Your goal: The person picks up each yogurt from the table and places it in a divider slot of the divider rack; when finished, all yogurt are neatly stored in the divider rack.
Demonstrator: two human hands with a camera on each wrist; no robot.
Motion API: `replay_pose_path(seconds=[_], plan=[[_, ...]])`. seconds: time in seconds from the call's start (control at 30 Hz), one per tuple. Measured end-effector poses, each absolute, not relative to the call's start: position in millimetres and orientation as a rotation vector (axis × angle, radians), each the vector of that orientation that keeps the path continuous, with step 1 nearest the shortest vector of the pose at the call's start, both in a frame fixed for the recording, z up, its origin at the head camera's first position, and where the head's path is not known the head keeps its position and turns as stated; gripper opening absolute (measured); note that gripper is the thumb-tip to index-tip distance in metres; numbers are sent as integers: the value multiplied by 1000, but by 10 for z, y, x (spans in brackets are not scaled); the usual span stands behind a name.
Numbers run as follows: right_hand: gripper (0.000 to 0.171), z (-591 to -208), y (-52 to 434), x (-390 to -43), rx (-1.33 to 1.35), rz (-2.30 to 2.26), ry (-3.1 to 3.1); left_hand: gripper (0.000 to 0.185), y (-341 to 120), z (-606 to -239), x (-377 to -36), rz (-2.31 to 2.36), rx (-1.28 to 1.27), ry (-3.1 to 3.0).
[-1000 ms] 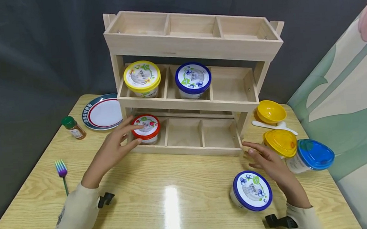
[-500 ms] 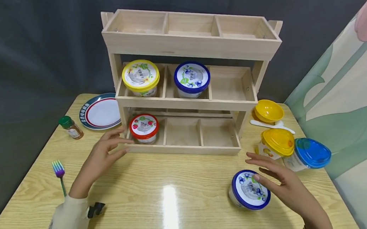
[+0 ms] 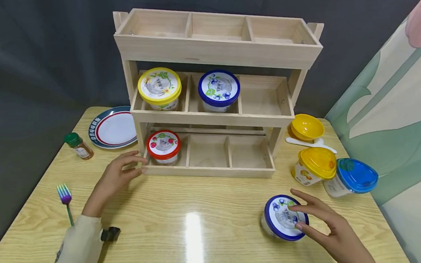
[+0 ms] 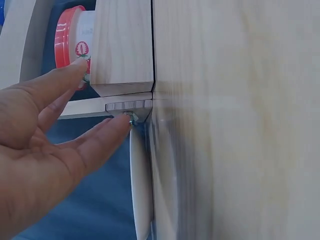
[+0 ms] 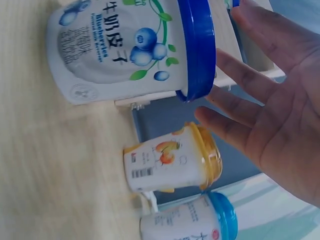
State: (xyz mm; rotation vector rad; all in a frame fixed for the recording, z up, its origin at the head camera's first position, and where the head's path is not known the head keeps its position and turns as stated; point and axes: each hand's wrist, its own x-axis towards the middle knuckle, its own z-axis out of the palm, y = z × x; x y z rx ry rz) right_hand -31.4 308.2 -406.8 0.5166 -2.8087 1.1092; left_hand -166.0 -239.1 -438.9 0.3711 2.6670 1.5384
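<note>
My right hand [image 3: 328,223] reaches over the blueberry tub [image 3: 280,216] with a dark blue lid, its fingers spread and overlapping the lid in the head view. In the right wrist view the fingers [image 5: 240,75] are extended beside the blue rim, not curled round it. My left hand [image 3: 116,176] is at the left end of the lowest shelf, fingertips right by its corner. Just past them, a red-lidded strawberry tub [image 3: 163,145] sits in the lowest left compartment. Nothing is held in the left hand; its fingers are loosely extended.
A three-tier wooden rack [image 3: 209,117] carries a yellow-lidded tub [image 3: 159,86] and another blue-lidded tub [image 3: 219,88]. Rightward are a yellow bowl [image 3: 307,126], white spoon [image 3: 299,142], yellow-lidded cup [image 3: 317,164] and blue-lidded cup [image 3: 356,176]. Leftward are a plate [image 3: 116,128], spice jar [image 3: 79,146] and fork [image 3: 65,198].
My left hand has drawn back leftward from the red-lidded tub, which stays in its compartment. My right hand has moved from the rack's right end down to the loose blueberry tub.
</note>
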Motion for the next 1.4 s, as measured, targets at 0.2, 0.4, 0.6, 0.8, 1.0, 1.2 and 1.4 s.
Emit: replay_pose_path(seconds=[0.2,0.4,0.6,0.8,1.0,1.2,1.4], plan=[[54,-4213,3114,-210,489,1216,-2771,24,-2394,-4407,-1724,1550,336,2611],[53,-4325,3122,-123,422,1323,-2753,25,-2396,-4439,-1754,1508,319,2628],[56,-4449,3105,-65,484,1462,-2675,23,-2373,-4446,-1764,1519,259,2607],[54,-4564,3074,-35,386,1542,-2647,26,-2348,-4467,-1728,1591,180,2510],[49,-4611,3056,-19,211,1606,-2682,26,-2330,-4462,-1699,1617,156,2484],[46,-4637,3047,-21,93,1615,-2704,25,-2323,-4454,-1705,1604,151,2494],[46,-4649,3036,-25,125,1684,-2633,25,-2317,-4465,-1708,1615,142,2488]])
